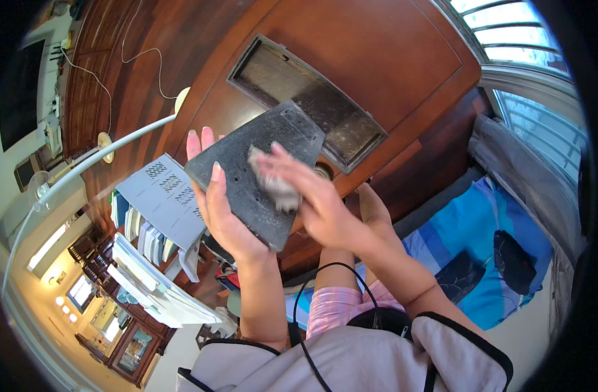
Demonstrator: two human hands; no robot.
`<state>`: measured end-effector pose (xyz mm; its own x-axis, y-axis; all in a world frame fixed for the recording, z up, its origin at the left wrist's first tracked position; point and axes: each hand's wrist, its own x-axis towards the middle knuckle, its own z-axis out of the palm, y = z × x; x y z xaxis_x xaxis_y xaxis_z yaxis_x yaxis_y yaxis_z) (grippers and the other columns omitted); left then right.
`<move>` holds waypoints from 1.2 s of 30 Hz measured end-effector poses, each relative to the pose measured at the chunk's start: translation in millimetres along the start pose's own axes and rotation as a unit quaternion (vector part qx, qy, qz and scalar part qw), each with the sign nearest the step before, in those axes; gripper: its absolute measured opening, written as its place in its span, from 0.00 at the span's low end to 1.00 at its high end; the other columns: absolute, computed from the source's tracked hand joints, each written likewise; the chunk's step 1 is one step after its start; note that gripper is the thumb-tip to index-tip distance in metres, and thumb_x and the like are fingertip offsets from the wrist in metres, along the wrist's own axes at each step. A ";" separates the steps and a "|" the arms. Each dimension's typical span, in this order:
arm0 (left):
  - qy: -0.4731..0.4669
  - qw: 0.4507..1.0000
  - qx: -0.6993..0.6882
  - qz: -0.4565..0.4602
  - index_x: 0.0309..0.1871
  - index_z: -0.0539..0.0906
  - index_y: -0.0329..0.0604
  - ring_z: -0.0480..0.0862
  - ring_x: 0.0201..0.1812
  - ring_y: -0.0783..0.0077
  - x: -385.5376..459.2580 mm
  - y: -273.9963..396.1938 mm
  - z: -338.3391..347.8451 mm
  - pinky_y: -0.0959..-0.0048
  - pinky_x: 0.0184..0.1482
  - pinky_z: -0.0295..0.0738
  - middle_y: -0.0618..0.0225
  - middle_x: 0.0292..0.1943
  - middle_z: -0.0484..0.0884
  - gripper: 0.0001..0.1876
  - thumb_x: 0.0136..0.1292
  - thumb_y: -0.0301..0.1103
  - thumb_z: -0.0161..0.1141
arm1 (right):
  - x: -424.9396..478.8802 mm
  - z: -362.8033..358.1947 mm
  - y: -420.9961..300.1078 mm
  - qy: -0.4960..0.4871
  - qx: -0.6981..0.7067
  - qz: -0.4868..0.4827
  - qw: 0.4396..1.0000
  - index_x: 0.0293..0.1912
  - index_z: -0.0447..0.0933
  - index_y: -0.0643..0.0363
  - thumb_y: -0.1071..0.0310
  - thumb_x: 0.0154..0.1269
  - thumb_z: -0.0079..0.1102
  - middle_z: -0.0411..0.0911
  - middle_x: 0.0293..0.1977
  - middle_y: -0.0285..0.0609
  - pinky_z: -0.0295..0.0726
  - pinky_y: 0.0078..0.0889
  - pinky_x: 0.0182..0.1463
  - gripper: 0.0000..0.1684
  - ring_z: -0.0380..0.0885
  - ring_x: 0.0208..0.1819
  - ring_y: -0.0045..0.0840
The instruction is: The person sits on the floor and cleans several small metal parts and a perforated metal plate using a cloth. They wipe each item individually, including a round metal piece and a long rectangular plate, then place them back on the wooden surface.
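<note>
A flat dark grey panel (230, 171) with small holes and whitish dust is tilted in front of me. My left hand (225, 215) grips it along its near left side, thumb over the face and fingers behind. My right hand (318, 196) presses a crumpled whitish cloth or tissue (279, 188) against the panel's face; the hand is slightly blurred. Beyond the panel, a rectangular recess with a dusty, dark metal-like frame (274, 73) is set in the reddish-brown wooden tabletop (367, 39). The panel hides part of the recess.
A grey perforated metal rack (166, 181) with books and papers stands at left, beside a stack of white papers (157, 289). A white lamp arm (117, 142) crosses there. At right lie a blue patterned bedcover (441, 225) and a grey curtain (529, 181). A black cable (299, 299) hangs before my body.
</note>
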<state>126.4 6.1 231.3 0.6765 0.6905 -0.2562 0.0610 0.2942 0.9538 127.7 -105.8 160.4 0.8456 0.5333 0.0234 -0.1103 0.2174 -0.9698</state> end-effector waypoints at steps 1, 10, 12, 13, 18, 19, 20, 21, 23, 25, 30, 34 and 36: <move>0.000 1.000 0.000 -0.002 0.77 0.53 0.32 0.62 0.74 0.57 -0.2 0.6 -0.6 0.58 0.74 0.56 0.48 0.75 0.59 0.34 0.70 0.32 0.49 | 1.0 -3.6 25.8 0.008 -0.005 0.005 1.000 0.63 0.71 0.62 0.94 0.51 0.41 0.70 0.66 0.53 0.56 0.48 0.77 0.39 0.58 0.75 0.49; -0.004 0.998 0.056 0.000 0.78 0.53 0.35 0.67 0.71 0.57 0.1 1.6 -5.0 0.56 0.70 0.66 0.51 0.76 0.58 0.36 0.69 0.39 0.49 | 10.8 -58.0 169.1 0.134 -0.125 0.080 0.980 0.59 0.73 0.61 0.88 0.61 0.46 0.76 0.59 0.50 0.69 0.34 0.68 0.27 0.74 0.63 0.42; -0.004 0.999 0.053 0.005 0.77 0.54 0.35 0.68 0.70 0.57 -0.5 1.0 -5.8 0.56 0.70 0.65 0.51 0.76 0.59 0.36 0.69 0.38 0.49 | 21.8 -41.8 98.5 0.109 -0.096 0.026 0.989 0.59 0.73 0.61 0.87 0.60 0.48 0.77 0.59 0.50 0.70 0.35 0.68 0.27 0.75 0.63 0.40; -0.005 0.999 0.050 0.009 0.77 0.54 0.35 0.68 0.70 0.57 0.4 0.5 -5.0 0.56 0.71 0.65 0.51 0.76 0.60 0.36 0.69 0.38 0.49 | 25.4 -29.6 61.7 0.083 -0.078 0.027 0.993 0.60 0.73 0.61 0.88 0.58 0.46 0.76 0.59 0.49 0.70 0.36 0.68 0.30 0.74 0.64 0.38; -0.004 0.998 0.055 0.003 0.77 0.55 0.36 0.69 0.70 0.58 -0.8 1.9 0.5 0.57 0.71 0.64 0.51 0.75 0.61 0.35 0.69 0.38 0.49 | 37.9 -4.7 77.6 -0.014 -0.009 -0.037 0.999 0.65 0.71 0.62 0.84 0.65 0.44 0.71 0.67 0.47 0.56 0.37 0.77 0.29 0.62 0.74 0.36; -0.004 0.999 0.050 -0.004 0.77 0.55 0.36 0.69 0.70 0.58 -1.5 2.0 1.1 0.57 0.71 0.64 0.51 0.75 0.62 0.35 0.70 0.37 0.49 | 41.8 -13.6 105.5 -0.005 -0.021 -0.015 1.000 0.66 0.71 0.61 0.84 0.66 0.44 0.70 0.68 0.47 0.55 0.37 0.77 0.29 0.61 0.75 0.36; -0.008 0.999 0.048 -0.010 0.77 0.55 0.36 0.69 0.70 0.58 -2.7 1.2 1.3 0.57 0.71 0.64 0.51 0.75 0.61 0.35 0.70 0.37 0.49 | 40.9 -23.9 142.8 0.026 -0.056 0.026 0.998 0.63 0.72 0.61 0.85 0.64 0.43 0.71 0.66 0.49 0.57 0.37 0.77 0.29 0.62 0.74 0.38; -0.011 0.999 0.042 -0.013 0.77 0.55 0.36 0.69 0.70 0.58 -2.9 1.8 0.6 0.57 0.71 0.64 0.51 0.75 0.61 0.35 0.70 0.37 0.49 | 39.1 -36.4 177.2 0.055 -0.094 0.065 0.992 0.61 0.74 0.60 0.86 0.63 0.43 0.72 0.65 0.51 0.59 0.38 0.76 0.28 0.64 0.73 0.40; -0.018 0.999 0.044 -0.012 0.77 0.54 0.35 0.68 0.70 0.58 -0.7 1.8 1.7 0.57 0.71 0.63 0.50 0.75 0.61 0.35 0.70 0.37 0.49 | 33.7 -59.1 217.4 0.065 -0.164 0.169 0.970 0.61 0.74 0.60 0.85 0.63 0.44 0.74 0.63 0.50 0.64 0.36 0.73 0.27 0.68 0.70 0.40; -0.020 0.998 0.060 -0.006 0.77 0.54 0.35 0.66 0.72 0.58 0.5 3.4 3.4 0.58 0.72 0.62 0.50 0.75 0.60 0.35 0.70 0.36 0.50 | 25.2 -66.2 207.1 0.074 -0.127 0.143 0.979 0.60 0.74 0.60 0.85 0.63 0.45 0.75 0.62 0.50 0.66 0.35 0.71 0.27 0.70 0.68 0.39; -0.001 0.980 0.178 0.092 0.77 0.53 0.32 0.61 0.75 0.60 3.6 4.1 2.6 0.60 0.74 0.56 0.50 0.76 0.60 0.35 0.69 0.29 0.52 | 14.7 -33.9 92.9 0.086 -0.019 0.010 0.996 0.58 0.74 0.60 0.90 0.60 0.46 0.76 0.61 0.46 0.66 0.35 0.72 0.28 0.71 0.67 0.34; -0.035 0.947 0.237 0.213 0.75 0.57 0.29 0.56 0.78 0.61 4.8 2.1 1.0 0.61 0.77 0.49 0.51 0.76 0.59 0.32 0.67 0.21 0.50 | 25.9 -6.4 47.1 -0.004 -0.002 -0.073 0.997 0.60 0.74 0.64 0.85 0.61 0.47 0.72 0.65 0.47 0.61 0.42 0.76 0.27 0.67 0.71 0.39; -0.057 0.918 0.291 0.265 0.74 0.61 0.29 0.57 0.78 0.61 7.2 6.1 0.7 0.61 0.78 0.47 0.51 0.76 0.60 0.31 0.65 0.17 0.49 | 34.2 -11.4 81.3 0.009 0.018 -0.049 0.999 0.59 0.75 0.62 0.84 0.62 0.46 0.73 0.64 0.48 0.62 0.40 0.75 0.26 0.68 0.70 0.38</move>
<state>132.2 12.4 235.4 0.7952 0.5510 0.2532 0.0604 -0.4875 0.8710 153.7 -79.2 79.7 0.8624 0.4936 0.1128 -0.0455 0.2973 -0.9537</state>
